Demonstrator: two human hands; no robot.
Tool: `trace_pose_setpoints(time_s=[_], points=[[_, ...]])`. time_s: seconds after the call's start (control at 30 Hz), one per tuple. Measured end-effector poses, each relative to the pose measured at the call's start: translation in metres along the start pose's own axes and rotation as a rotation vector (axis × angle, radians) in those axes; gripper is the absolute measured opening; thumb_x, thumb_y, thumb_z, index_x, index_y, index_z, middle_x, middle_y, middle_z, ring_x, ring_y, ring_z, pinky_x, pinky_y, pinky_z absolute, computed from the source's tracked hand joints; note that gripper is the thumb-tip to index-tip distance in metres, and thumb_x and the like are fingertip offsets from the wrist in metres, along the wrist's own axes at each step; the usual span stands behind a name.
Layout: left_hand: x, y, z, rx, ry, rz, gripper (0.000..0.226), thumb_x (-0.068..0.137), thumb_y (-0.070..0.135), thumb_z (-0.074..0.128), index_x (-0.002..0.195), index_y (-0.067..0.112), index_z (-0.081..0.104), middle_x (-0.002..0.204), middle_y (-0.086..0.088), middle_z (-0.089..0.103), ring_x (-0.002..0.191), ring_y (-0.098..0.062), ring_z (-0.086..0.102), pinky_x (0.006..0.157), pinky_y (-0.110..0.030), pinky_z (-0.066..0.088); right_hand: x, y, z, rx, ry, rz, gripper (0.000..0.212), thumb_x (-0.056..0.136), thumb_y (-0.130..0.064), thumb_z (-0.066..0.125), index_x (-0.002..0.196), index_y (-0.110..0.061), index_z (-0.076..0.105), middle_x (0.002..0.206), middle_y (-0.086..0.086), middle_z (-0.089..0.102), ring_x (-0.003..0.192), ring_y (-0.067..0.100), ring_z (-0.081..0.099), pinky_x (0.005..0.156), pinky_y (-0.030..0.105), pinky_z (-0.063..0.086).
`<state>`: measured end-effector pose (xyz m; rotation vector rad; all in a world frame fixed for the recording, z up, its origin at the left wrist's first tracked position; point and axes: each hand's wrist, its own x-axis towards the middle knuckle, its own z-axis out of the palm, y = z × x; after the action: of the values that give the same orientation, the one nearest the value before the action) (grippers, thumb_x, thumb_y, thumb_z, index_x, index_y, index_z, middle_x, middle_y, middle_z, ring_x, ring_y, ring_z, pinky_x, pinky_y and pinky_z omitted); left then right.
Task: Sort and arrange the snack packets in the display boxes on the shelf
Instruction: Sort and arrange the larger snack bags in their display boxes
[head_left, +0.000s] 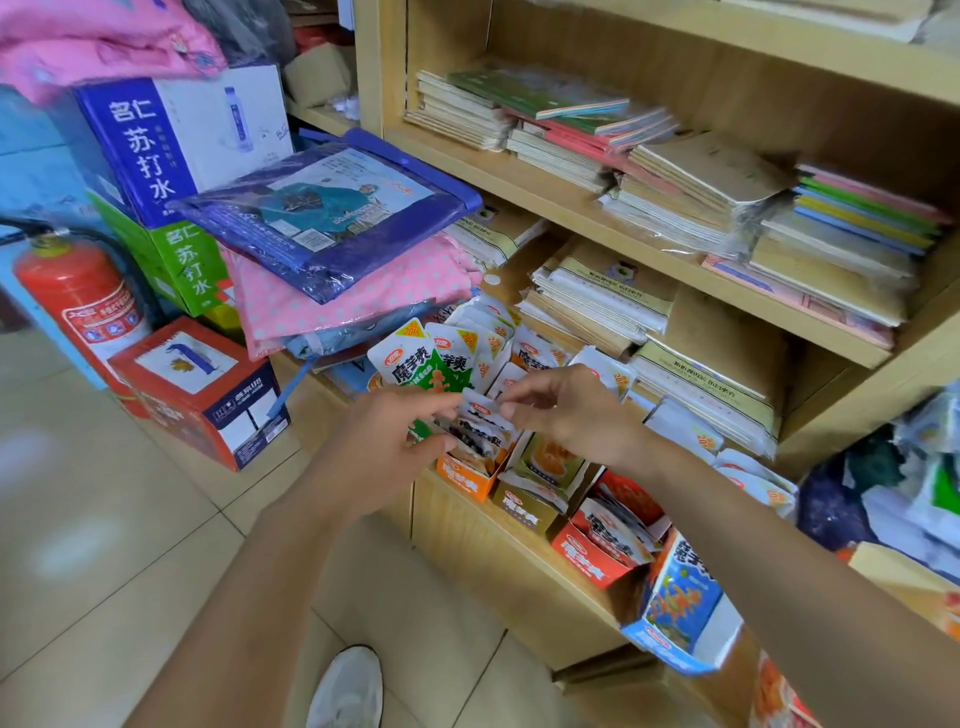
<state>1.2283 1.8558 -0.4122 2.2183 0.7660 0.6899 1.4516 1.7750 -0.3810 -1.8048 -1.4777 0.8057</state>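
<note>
shelf (519, 551) | display boxes (589, 558) in a row | loose snack packets (753, 483) behind

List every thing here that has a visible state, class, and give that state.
left hand, grips the packet bunch
right hand, pinches the top of the packet bunch
orange box, open, packets standing inside
gold box, open, packets inside
red box, open, packets inside
blue box, tilted at the shelf edge
fire extinguisher, upright on the floor

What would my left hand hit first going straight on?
The dark packets in the orange box, which the left hand holds; beyond them, probably the right hand, pinching a white packet; depth is unclear.
</note>
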Motion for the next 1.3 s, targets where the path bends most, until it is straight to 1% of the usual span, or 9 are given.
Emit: trace_pose_setpoints(time_s=[0.17, 0.4, 0.7, 0.87, 1.0, 1.07, 1.13, 1.2, 1.3], points=[[0.000, 0.006, 0.000, -0.020, -0.014, -0.042, 0.052, 0.089, 0.021, 0.075, 0.136, 0.037, 0.058, 0.106, 0.028, 0.070, 0.106, 0.000, 0.062, 0.087, -0.039, 0.055, -0.009, -0.002, 0.000, 0.040, -0.069, -0.041, 0.016, 0.087, -0.020, 0.076, 0.103, -0.018, 0.075, 0.092, -0.009, 0.072, 0.081, -0.002, 0.066, 0.075, 0.015, 0.051], [-0.002, 0.004, -0.007, -0.042, -0.036, -0.030, 0.025, 0.081, 0.009, 0.080, 0.080, 0.033, 0.072, 0.087, 0.022, 0.073, 0.092, 0.000, 0.068, 0.085, -0.042, 0.056, 0.001, 0.012, -0.002, -0.198, 0.187, -0.076, 0.015, 0.092, -0.002, 0.065, 0.098, -0.011, 0.076, 0.078, -0.002, 0.071, 0.068, 0.011, 0.067, 0.070, 0.026, 0.058], [-0.002, -0.002, -0.013, -0.036, -0.022, 0.036, 0.051, 0.070, -0.009, 0.080, 0.071, 0.042, 0.071, 0.079, 0.012, 0.071, 0.082, -0.012, 0.069, 0.075, -0.039, 0.057, 0.009, 0.021, 0.008, -0.199, 0.459, -0.073, 0.019, 0.093, 0.000, 0.061, 0.105, -0.008, 0.073, 0.081, 0.000, 0.071, 0.071, 0.017, 0.069, 0.075, 0.038, 0.059], [-0.003, -0.005, -0.014, -0.052, -0.031, 0.038, 0.049, 0.072, -0.011, 0.078, 0.073, 0.037, 0.074, 0.079, 0.015, 0.072, 0.080, -0.009, 0.071, 0.076, -0.035, 0.058, 0.000, 0.010, 0.003, -0.223, 0.262, -0.135, 0.033, 0.088, -0.005, 0.069, 0.119, -0.017, 0.071, 0.127, -0.001, 0.064, 0.110, 0.011, 0.060, 0.093, 0.031, 0.053], [-0.001, -0.002, -0.010, -0.098, 0.037, 0.005, 0.033, 0.080, 0.000, 0.079, 0.076, 0.033, 0.077, 0.079, 0.016, 0.074, 0.080, -0.009, 0.071, 0.079, -0.040, 0.059, -0.028, -0.002, 0.013, -0.192, -0.006, -0.214, 0.041, 0.080, -0.023, 0.082, 0.119, -0.027, 0.070, 0.140, -0.009, 0.052, 0.130, 0.005, 0.039, 0.104, 0.014, 0.027], [0.003, 0.002, -0.005, -0.154, 0.126, -0.005, 0.024, 0.083, 0.009, 0.080, 0.082, 0.033, 0.077, 0.080, 0.015, 0.074, 0.080, -0.011, 0.071, 0.077, -0.042, 0.058, -0.030, 0.000, 0.024, -0.283, 0.036, -0.271, 0.042, 0.079, -0.028, 0.083, 0.119, -0.026, 0.071, 0.133, -0.009, 0.059, 0.125, 0.009, 0.040, 0.105, 0.019, 0.026], [0.007, 0.005, -0.001, -0.176, 0.191, 0.005, 0.019, 0.086, 0.012, 0.078, 0.086, 0.030, 0.077, 0.085, 0.016, 0.074, 0.083, -0.010, 0.070, 0.077, -0.039, 0.057, -0.024, 0.005, 0.031, -0.317, 0.168, -0.313, 0.034, 0.083, -0.022, 0.080, 0.116, -0.023, 0.073, 0.114, -0.008, 0.069, 0.112, 0.013, 0.051, 0.097, 0.028, 0.039], [0.009, 0.009, 0.001, -0.193, 0.225, 0.010, 0.015, 0.088, 0.008, 0.075, 0.089, 0.024, 0.074, 0.092, 0.016, 0.075, 0.090, -0.006, 0.070, 0.079, -0.031, 0.056, -0.017, 0.008, 0.026, -0.235, 0.229, -0.291, 0.018, 0.088, -0.012, 0.074, 0.105, -0.017, 0.078, 0.094, -0.005, 0.074, 0.091, 0.009, 0.059, 0.081, 0.025, 0.047], [0.010, 0.011, -0.005, -0.190, 0.393, -0.016, 0.027, 0.091, 0.010, 0.072, 0.088, 0.035, 0.065, 0.089, 0.022, 0.072, 0.085, 0.000, 0.068, 0.071, -0.015, 0.049, -0.010, 0.013, 0.012, -0.188, 0.255, -0.162, 0.010, 0.094, -0.013, 0.069, 0.096, -0.014, 0.079, 0.084, -0.001, 0.075, 0.076, 0.011, 0.064, 0.069, 0.026, 0.050]])
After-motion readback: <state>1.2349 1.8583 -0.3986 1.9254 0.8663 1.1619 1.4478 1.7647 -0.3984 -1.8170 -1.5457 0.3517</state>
